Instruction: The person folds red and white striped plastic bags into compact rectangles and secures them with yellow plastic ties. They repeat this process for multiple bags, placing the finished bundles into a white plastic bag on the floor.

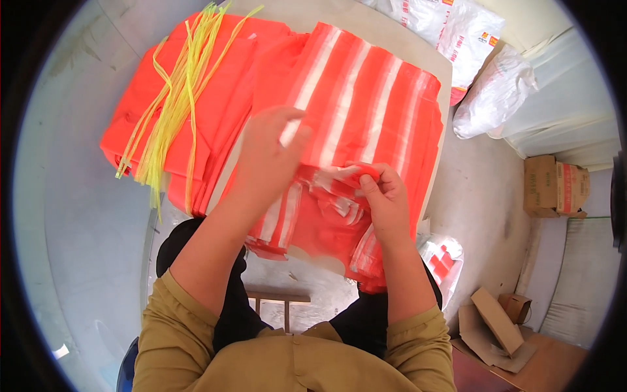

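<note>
Red-and-white striped plastic bags lie in a flat stack on the table, their near ends hanging over its front edge. My right hand pinches the bunched edge of one red plastic bag between thumb and fingers at the near side of the stack. Over the stack's left part hovers my left hand, slightly blurred, its fingers curved and apart with nothing seen in them. Below the hands, loose red plastic folds droop toward my lap.
Left of the stack, yellow plastic strips lie across folded red plastic. White sacks stand beyond the table at the far right. Cardboard boxes sit farther right, with flattened cardboard at the lower right.
</note>
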### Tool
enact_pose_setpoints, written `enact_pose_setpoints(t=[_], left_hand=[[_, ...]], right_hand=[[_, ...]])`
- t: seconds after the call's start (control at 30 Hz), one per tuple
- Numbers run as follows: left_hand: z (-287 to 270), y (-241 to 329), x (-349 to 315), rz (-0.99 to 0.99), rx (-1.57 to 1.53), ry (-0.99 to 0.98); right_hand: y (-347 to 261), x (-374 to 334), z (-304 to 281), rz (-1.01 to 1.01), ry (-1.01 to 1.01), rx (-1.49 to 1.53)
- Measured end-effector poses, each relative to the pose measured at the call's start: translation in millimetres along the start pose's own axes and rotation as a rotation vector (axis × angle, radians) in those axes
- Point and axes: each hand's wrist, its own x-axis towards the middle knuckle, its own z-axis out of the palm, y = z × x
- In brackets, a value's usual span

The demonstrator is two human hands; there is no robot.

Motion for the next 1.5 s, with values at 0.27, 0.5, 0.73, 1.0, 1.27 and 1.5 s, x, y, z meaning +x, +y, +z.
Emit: enact_pose_setpoints(t=[0.27,0.5,0.73,1.0,1.27,1.5], left_hand=[[-24,-13,7,-0.488,-0.541,0.010],[-17,-12,6,-0.555,-0.682,0.047],[-41,-1,-8,-0.641,-0.390,-0.141],[-85,16,-36,-0.606,-0.129,-0.369],[-59,20,-23,-0.371,-0.125,-0.381],[-18,24,-10,-0.465,-0.468,-0.473]], right_hand=[[11,6,-7,0.062,0.086,0.140],[11,6,-6,0.019,0.101,0.207],[4,4,-2,0.033,0.093,0.209],[-7,-13,0,-0.296,-0.078,-0.521],[-6,-22,4,-0.717,-0.158,-1.014],[-4,-19,3,-0.783,-0.156,-1.017]])
